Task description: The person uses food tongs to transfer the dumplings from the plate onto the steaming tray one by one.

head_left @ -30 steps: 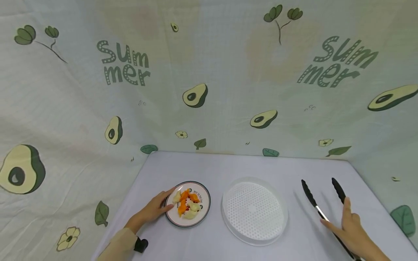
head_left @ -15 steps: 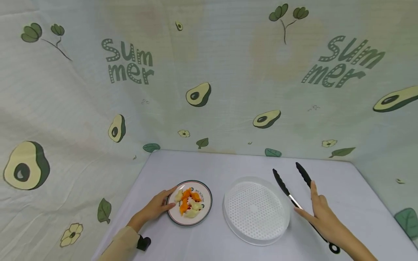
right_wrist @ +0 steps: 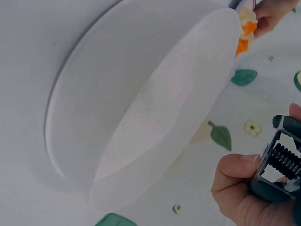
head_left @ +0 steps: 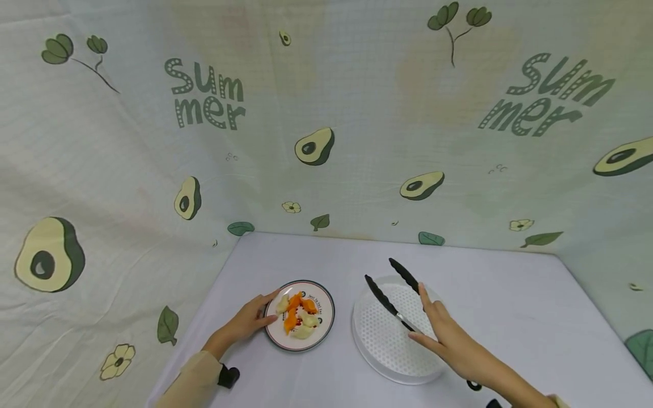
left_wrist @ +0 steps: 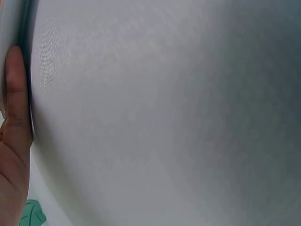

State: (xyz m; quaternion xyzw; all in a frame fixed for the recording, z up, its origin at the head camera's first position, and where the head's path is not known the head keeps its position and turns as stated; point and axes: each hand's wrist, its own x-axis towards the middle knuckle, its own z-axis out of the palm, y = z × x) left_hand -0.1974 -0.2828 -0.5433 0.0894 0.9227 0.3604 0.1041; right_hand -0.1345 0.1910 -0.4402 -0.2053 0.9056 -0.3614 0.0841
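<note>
My left hand [head_left: 250,318] holds the left side of a white plate [head_left: 325,318] with a dark rim; in the left wrist view my thumb [left_wrist: 18,89] lies along its edge. Orange pieces [head_left: 291,322] and pale yellow pieces [head_left: 303,332] of food lie on the plate. With my right hand [head_left: 451,343] I grip black-and-silver tongs [head_left: 384,298], whose arms are spread apart. Their tips stand over a round white container [head_left: 372,354] with a perforated surface. The right wrist view shows the tongs' coil spring [right_wrist: 284,161] beside my thumb.
The white table [head_left: 505,300] extends to the right of the container. Behind it hangs a pale cloth [head_left: 357,102] printed with avocados, leaves and lettering.
My right hand has carried the tongs leftward, from the table's right side to over the round container. My left hand stays at the plate.
</note>
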